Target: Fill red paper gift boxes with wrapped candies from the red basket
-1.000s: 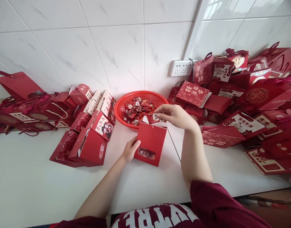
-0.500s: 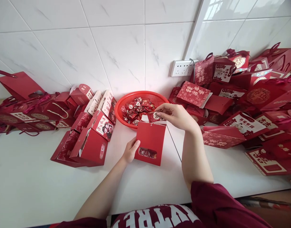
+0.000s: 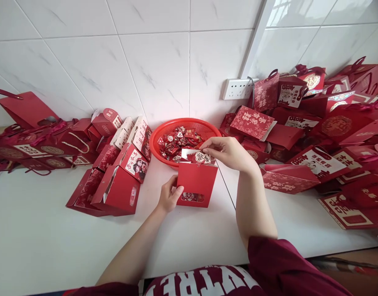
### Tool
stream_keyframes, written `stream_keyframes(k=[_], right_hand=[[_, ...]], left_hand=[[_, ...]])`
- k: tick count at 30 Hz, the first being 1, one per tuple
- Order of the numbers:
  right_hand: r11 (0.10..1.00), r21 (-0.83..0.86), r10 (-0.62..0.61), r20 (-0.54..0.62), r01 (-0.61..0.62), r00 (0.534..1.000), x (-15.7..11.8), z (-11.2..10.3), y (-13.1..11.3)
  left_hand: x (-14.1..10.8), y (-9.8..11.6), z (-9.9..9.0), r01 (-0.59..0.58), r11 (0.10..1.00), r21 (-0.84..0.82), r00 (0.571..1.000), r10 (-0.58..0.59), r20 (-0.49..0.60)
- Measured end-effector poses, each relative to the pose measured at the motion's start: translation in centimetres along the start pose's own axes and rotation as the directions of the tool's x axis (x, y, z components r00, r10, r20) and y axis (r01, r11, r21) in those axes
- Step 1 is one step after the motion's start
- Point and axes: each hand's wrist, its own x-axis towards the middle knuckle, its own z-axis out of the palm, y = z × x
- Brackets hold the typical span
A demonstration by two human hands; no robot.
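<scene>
My left hand [image 3: 169, 196] grips the left edge of a red paper candy box [image 3: 197, 181], thumb on the near face. Through a small window low on that face, patterned wrappers show. At the box's open top, my right hand [image 3: 228, 153] pinches a red-and-white candy packet [image 3: 201, 157] with dark lettering. The packet's lower end is hidden behind the box's front panel. Just behind stands a red plastic basket [image 3: 154, 144] holding many small wrapped candies [image 3: 176, 142].
Several upright red boxes [image 3: 116, 191] stand left of the basket, with handled gift boxes [image 3: 53, 139] beyond. A large pile of red boxes [image 3: 333, 123] fills the right side. A white power strip [image 3: 237, 89] is on the tiled wall behind the white table [image 3: 47, 238].
The candy packet in my right hand has turned its lettered face toward me at the opening. The box in my left hand has tilted, its lower edge appearing higher.
</scene>
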Motion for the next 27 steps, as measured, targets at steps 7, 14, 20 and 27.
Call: stream_keyframes(k=[7, 14, 20, 27], right_hand=[[0.998, -0.065, -0.010, 0.105, 0.017, 0.994, 0.2, 0.7, -0.5], [0.988, -0.133, -0.052, 0.214, 0.082, 0.975, 0.3, 1.1, -0.8], [0.984, -0.165, -0.020, 0.283, 0.069, 0.959, 0.4, 0.9, -1.0], [0.984, -0.168, -0.014, 0.277, 0.062, 0.961, 0.4, 0.9, -1.2]], left_hand=[[-0.1, 0.1, 0.0, -0.009, 1.000, 0.018, 1.000, 0.008, 0.023], [-0.1, 0.0, -0.1, 0.007, 1.000, 0.013, 1.000, -0.007, 0.021], [0.0, 0.0, 0.0, 0.025, 1.000, -0.004, 0.999, -0.025, 0.032], [0.0, 0.0, 0.1, 0.029, 0.999, -0.039, 0.999, -0.028, 0.029]])
